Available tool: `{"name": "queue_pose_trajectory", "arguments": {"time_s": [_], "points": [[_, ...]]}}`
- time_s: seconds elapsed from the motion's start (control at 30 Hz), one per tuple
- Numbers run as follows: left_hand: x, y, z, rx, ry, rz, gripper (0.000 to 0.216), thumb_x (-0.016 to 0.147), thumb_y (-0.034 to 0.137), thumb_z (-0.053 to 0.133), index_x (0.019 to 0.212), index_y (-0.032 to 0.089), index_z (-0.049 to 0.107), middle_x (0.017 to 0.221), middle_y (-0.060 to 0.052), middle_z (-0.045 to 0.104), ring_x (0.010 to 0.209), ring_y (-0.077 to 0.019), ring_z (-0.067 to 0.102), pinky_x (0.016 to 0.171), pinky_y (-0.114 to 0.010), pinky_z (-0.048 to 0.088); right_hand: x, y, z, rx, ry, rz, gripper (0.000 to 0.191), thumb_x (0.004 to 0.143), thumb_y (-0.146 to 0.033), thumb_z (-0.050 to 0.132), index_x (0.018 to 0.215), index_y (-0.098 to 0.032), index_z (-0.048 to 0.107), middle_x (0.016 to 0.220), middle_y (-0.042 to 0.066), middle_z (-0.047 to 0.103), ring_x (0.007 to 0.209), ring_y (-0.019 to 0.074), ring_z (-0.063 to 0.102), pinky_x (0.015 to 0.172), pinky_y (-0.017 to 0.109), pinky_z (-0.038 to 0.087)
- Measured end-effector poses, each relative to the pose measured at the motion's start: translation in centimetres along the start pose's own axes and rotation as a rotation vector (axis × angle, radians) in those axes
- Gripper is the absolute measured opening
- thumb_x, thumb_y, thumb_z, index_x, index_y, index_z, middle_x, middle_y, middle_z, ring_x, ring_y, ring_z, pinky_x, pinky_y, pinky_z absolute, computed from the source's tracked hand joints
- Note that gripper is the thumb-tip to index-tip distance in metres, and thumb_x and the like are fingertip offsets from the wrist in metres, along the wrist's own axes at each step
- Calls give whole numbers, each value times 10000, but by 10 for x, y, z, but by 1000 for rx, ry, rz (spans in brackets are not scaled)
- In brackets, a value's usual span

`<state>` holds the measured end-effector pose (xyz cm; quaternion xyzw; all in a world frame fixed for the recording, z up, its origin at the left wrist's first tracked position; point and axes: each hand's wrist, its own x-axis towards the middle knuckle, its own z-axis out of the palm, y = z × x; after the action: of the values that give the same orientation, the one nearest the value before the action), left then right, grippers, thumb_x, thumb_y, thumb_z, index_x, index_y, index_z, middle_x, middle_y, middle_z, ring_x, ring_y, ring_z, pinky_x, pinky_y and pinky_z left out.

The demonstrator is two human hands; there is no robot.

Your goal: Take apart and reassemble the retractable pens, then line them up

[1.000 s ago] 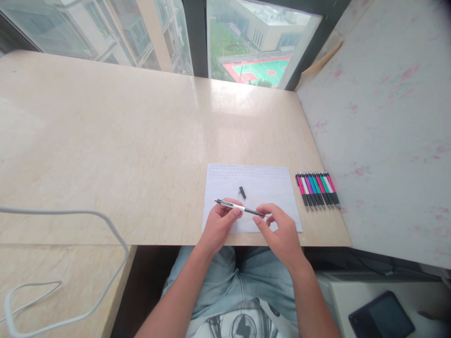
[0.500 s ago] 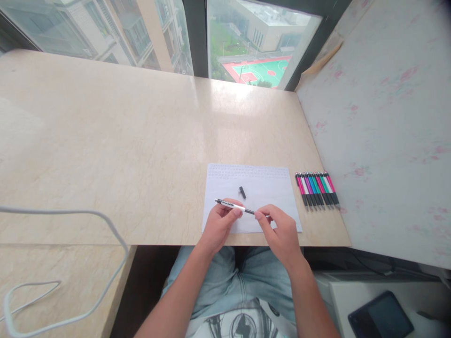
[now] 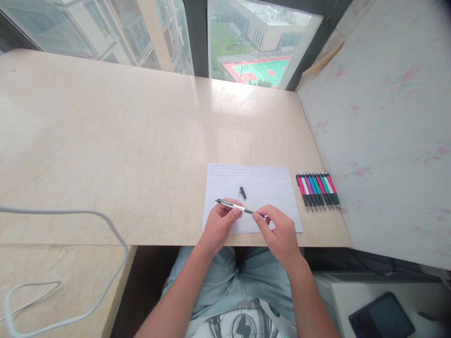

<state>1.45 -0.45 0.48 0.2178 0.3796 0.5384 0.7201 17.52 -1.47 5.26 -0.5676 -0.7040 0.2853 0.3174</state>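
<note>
Over a sheet of paper [image 3: 275, 188], a white and black pen [image 3: 229, 203] lies slantwise across my two hands. My left hand [image 3: 222, 221] is closed round its white barrel, thumb on top. With thumb and fingertips, my right hand [image 3: 276, 230] pinches the thin dark part that comes out of the barrel's right end. Whether that part is a refill or the pen's own tip I cannot tell. Just beyond the pen, a short black piece [image 3: 243, 192], like a pen's grip section, rests on the paper. Handwriting fills the sheet's top lines.
To the right of the paper lies a row of several coloured pens [image 3: 318, 191], side by side by the flowered wall [image 3: 384, 141]. A pale cable [image 3: 105, 220] loops at the left. The desk's front edge [image 3: 169, 245] runs just before my lap; a window [image 3: 260, 42] stands behind.
My right hand has shifted slightly left along the dark part, closer to the white barrel. The left hand and the black piece stay where they were.
</note>
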Motion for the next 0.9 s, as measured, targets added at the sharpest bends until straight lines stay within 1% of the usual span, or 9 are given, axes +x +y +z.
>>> {"name": "queue_pose_trajectory", "arguments": {"time_s": [0.13,0.23,0.3,0.37,0.47,0.5,0.57,0.73,0.9], "points": [[0,1,0,39,-28,-6,153,723,256,772,836,168,719,807,-31,639,716,-128,533,729,-269,416,-1,0,1,-7,-10,29,338,968,-311,447,672,-191,557,615,-8,545,596,131,504,609,264,367],[0,2,1,67,-35,0,150,715,242,775,830,167,716,832,-34,645,732,-134,533,730,-268,414,0,1,1,30,-31,109,438,976,-340,424,570,-190,490,524,-27,486,517,112,474,553,252,337],[0,3,1,69,-47,3,135,722,228,768,832,170,715,841,-31,646,740,-132,532,735,-264,411,1,1,1,74,-62,157,472,978,-360,414,542,-191,475,497,-33,473,494,107,470,536,246,335],[0,2,0,58,-54,1,126,729,218,762,836,175,712,855,-28,649,736,-126,530,736,-261,408,2,1,0,100,-80,176,451,971,-371,428,568,-190,521,527,-26,519,525,115,502,553,244,354],[0,2,0,31,-50,-9,138,734,227,759,852,176,709,875,-31,652,731,-122,529,734,-262,407,4,0,-3,95,-35,155,282,925,-357,516,716,-190,604,674,-7,615,644,140,560,613,245,394],[0,1,0,22,-46,-10,143,736,232,758,857,176,708,874,-31,651,733,-123,530,734,-263,407,4,-1,-3,87,-13,143,235,911,-347,539,750,-191,609,709,-3,625,669,144,565,629,246,402],[0,1,-1,9,-38,-8,146,738,238,758,860,175,709,857,-28,648,734,-122,531,736,-264,405,3,-2,-4,68,12,124,206,904,-331,549,760,-192,601,713,-5,618,668,142,555,640,248,406],[0,1,0,31,-52,9,139,722,222,767,842,175,715,847,-29,655,733,-129,535,742,-273,404,2,-1,-3,-10,-18,123,368,956,-351,456,637,-188,536,594,-17,541,572,123,493,585,254,357],[0,3,1,52,-50,17,121,722,223,765,825,178,719,843,-31,662,754,-146,550,754,-283,406,1,0,-3,22,-90,205,451,971,-404,417,581,-190,489,509,-33,484,497,108,455,520,252,309]]}}
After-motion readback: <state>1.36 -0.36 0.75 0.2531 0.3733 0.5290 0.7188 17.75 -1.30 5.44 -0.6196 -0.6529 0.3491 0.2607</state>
